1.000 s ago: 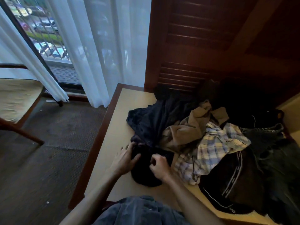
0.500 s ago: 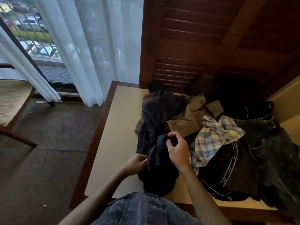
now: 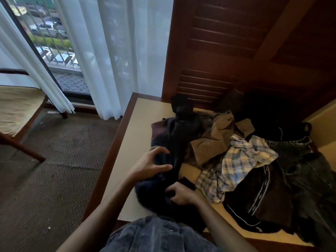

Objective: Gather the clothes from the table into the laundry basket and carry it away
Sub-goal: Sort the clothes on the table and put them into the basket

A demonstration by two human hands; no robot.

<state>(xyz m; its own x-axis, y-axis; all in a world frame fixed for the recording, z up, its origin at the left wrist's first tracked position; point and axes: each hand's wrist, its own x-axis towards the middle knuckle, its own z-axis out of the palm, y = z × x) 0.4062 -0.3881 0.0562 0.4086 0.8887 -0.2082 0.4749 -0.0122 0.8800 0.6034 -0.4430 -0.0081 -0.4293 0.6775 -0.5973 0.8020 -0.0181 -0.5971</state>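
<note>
A heap of clothes covers the beige table (image 3: 141, 128). A dark navy garment (image 3: 174, 139) lies at the heap's left, running toward the table's front edge. My left hand (image 3: 151, 164) rests on its left side with fingers spread and curled. My right hand (image 3: 179, 194) pinches a fold of the same garment lower down. To the right lie a brown garment (image 3: 212, 142), a plaid shirt (image 3: 234, 164), black trousers with a white stripe (image 3: 260, 195) and dark jeans (image 3: 312, 179). No laundry basket is in view.
A dark wooden louvred panel (image 3: 227, 51) stands behind the table. White curtains (image 3: 112, 51) hang over a window at the left. A wooden chair with a woven seat (image 3: 16, 108) stands on the brown carpet (image 3: 54, 170) left of the table.
My right hand has dropped from the top of the navy garment to its lower part. My left hand has moved up onto the garment's side and spread. The garment now lies flatter and longer.
</note>
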